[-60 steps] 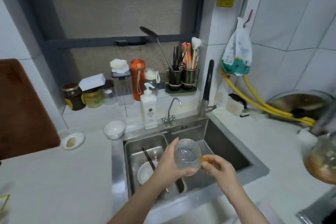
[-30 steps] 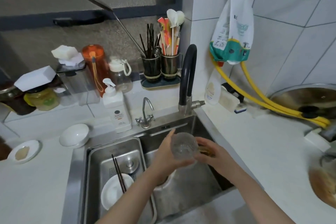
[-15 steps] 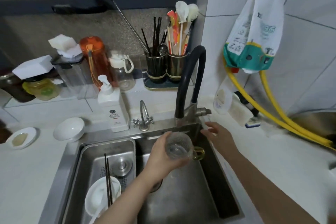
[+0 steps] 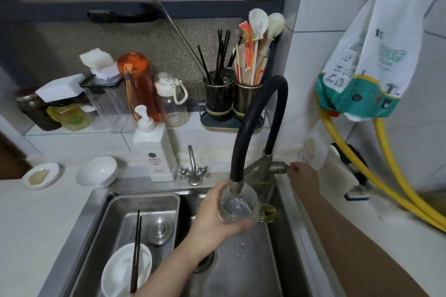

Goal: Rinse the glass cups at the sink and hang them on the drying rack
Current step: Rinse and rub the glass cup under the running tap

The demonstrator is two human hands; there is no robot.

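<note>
I hold the glass cup (image 4: 237, 205) in my left hand (image 4: 212, 218), fingers and thumb wrapped round its textured body. The cup sits directly below the outlet of the black hose faucet (image 4: 255, 128), mouth tilted up toward the nozzle, over the right basin of the sink (image 4: 243, 270). Its yellow handle (image 4: 266, 212) points right. I cannot tell from this view whether water is flowing.

My right hand (image 4: 304, 176) reaches to the far right of the sink; its fingertips touch the metal lever (image 4: 278, 167) at the faucet base. The fingers are partly hidden behind the hand, so I cannot tell whether they pinch the lever or only press it.

Left basin: a steel insert tray (image 4: 144, 202) containing a white bowl (image 4: 125, 270) with dark chopsticks (image 4: 136, 248) laid across it, and a round strainer lid (image 4: 160, 229).

Far side of the sink: a small chrome tap (image 4: 193, 169), and just left of it a white pump bottle (image 4: 154, 149). Counter to the left: a white bowl (image 4: 97, 171) and a small dish (image 4: 41, 175).

Ledge behind: jars, an orange bottle (image 4: 137, 84), a clear bottle (image 4: 172, 103) and two utensil holders (image 4: 231, 99) with chopsticks and brushes.

Right wall: a hanging plastic bag (image 4: 366, 65) and yellow hoses (image 4: 391, 190).
</note>
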